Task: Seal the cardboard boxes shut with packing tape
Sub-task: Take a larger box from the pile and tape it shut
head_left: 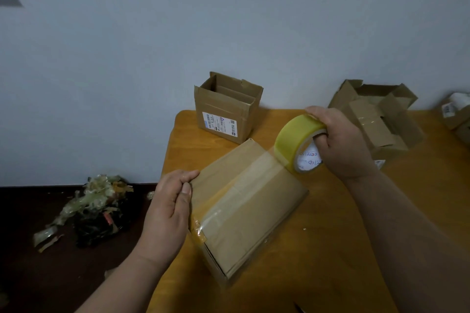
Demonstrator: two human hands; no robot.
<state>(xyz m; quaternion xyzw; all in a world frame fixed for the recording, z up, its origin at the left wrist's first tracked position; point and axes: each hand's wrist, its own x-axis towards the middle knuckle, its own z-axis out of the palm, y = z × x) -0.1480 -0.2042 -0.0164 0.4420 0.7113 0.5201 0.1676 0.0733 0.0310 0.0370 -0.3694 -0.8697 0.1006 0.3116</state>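
Note:
A closed cardboard box (256,213) lies on the wooden table (330,262), tilted diagonally. A strip of clear tape runs across its top from the near left edge to the far right edge. My left hand (170,208) grips the box's left side, thumb on the top edge. My right hand (340,142) holds the yellowish roll of packing tape (297,145) just past the box's far right edge, fingers through its core. The tape is still joined to the roll.
An open box with a white label (226,107) stands at the table's back edge by the wall. Another open box (381,119) sits back right, and a further one (455,114) at the far right. Crumpled tape scraps (94,206) lie on the dark floor at left.

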